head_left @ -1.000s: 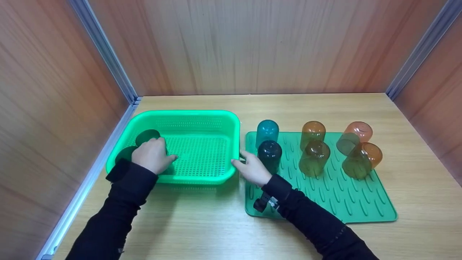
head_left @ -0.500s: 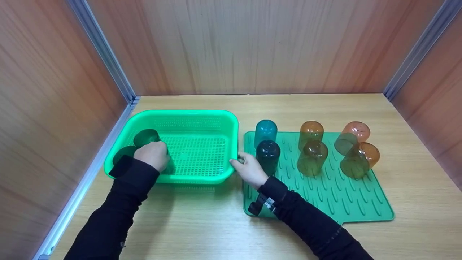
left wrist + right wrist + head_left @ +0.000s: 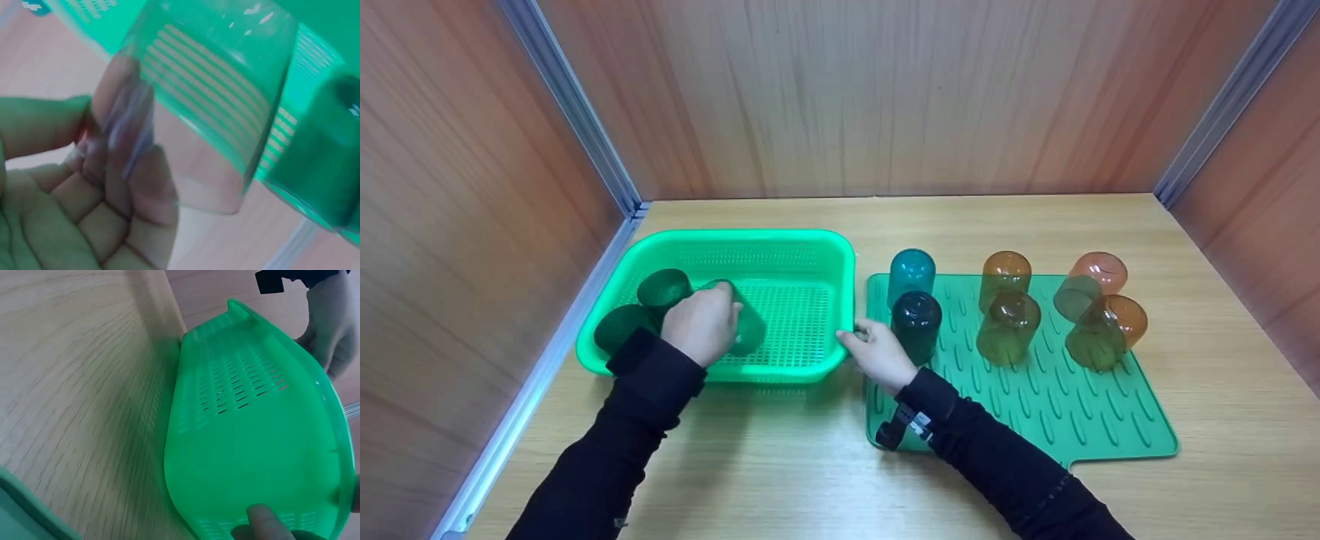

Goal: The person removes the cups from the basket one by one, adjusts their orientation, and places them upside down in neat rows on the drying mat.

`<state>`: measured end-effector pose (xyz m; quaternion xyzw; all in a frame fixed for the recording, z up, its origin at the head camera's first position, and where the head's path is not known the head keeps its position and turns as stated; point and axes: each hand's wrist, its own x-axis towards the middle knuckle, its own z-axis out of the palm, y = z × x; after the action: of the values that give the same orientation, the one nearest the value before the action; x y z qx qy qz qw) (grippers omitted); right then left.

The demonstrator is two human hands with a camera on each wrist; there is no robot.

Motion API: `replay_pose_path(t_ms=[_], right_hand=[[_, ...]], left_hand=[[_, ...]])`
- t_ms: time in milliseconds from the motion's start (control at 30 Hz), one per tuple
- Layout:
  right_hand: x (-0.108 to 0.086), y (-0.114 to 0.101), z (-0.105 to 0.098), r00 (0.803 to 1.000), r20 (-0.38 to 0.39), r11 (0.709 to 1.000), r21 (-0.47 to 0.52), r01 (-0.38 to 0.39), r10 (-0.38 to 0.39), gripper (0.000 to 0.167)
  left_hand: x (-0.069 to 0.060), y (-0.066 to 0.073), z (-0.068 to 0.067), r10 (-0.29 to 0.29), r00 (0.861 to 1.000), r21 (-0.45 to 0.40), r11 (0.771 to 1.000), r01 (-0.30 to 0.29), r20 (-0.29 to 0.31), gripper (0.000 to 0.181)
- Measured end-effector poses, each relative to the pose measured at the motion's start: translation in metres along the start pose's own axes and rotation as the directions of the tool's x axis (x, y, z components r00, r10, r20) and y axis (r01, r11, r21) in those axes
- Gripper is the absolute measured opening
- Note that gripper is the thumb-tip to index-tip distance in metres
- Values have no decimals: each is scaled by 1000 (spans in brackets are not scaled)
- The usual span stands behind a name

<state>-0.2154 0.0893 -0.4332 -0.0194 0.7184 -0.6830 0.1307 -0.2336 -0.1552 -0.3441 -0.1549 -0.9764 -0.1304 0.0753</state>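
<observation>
Curled left hand [image 3: 701, 324] grips 1 see-through, glossy cup [image 3: 749, 331]; right hand [image 3: 881, 355] pinches green basket [image 3: 780, 373].

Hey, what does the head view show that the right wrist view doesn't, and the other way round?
Only the head view shows six cups on the mat and two cups in the basket beside the left hand.

Only the right wrist view shows the outside of the basket's right wall.

Both share the basket, table, left hand, right hand and mat, just its edge in the latter.

Black left sleeve [image 3: 604, 450], black right sleeve [image 3: 1016, 465], small black wrist camera [image 3: 891, 434], pale label [image 3: 919, 424]
</observation>
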Motion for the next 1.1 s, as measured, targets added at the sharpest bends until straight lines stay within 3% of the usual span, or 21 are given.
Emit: replay_pose_path(t_ms=[133,300,400,567,700,900,1033,1100], right_hand=[[-2,0,-2,1000,14,999,34,1,-2,41],[-3,0,-3,999,35,996,90,17,-21,44],[-3,-3,-3,999,10,992,118,42,-43,55],[-9,-15,-5,988,-99,992,17,122,-119,75],[-16,-23,-9,971,-92,974,30,226,-222,80],[-23,-26,-11,934,-56,923,143,358,-354,80],[-26,-24,-13,906,-89,880,213,424,-414,72],[-28,-24,-14,889,-126,857,237,457,-440,67]], left_hand=[[-5,16,1,21,991,-104,994,-36,-134,16],[-12,36,0,4,961,-257,963,-77,-276,15],[-15,46,-2,-22,954,-353,931,-90,-300,15],[-21,62,2,-35,947,-450,885,-119,-319,14],[-25,74,12,-7,943,-510,843,-173,-332,14],[-29,88,21,59,957,-628,743,-231,-283,11],[-30,95,25,88,959,-704,661,-259,-270,11],[-31,99,27,96,966,-749,615,-247,-240,12]])
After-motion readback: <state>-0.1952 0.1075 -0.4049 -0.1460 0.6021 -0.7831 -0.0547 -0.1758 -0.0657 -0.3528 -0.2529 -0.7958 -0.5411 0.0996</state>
